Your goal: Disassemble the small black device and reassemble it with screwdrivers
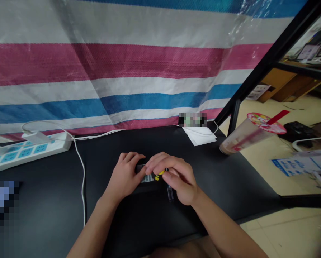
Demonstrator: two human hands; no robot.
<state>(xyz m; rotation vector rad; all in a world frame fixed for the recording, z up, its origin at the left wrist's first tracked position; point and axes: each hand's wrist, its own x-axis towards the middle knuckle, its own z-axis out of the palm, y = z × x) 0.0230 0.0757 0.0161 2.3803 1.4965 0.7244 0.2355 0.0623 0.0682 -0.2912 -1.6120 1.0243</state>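
head view: two bare hands are close together above one black tabletop [55, 200]. the left hand [125, 175] lies palm down, its thumb apart from its fingers, over one small gridded piece [147, 176]; whether it grips that piece i cannot tell. the gridded piece sits between the two hands, partly covered by them. the right hand [180, 177] is curled, thumb and fingertips brought near each other at one yellow part [161, 172]; whether they are clamped on it is hidden. just beside, at least one more small yellow bit [156, 177] shows, too small to count surely. one slim dark item [170, 194] lies below the right hand's thumb. one white power strip [28, 154] with blue socket panels stands at the left, with one white plug [36, 137] on it and several white cables [83, 179] about it. well apart at the right stand one cup [241, 138] and its one red straw [278, 117]; near the back lies some white paper [200, 136]. one striped sheet [122, 61] hangs behind.
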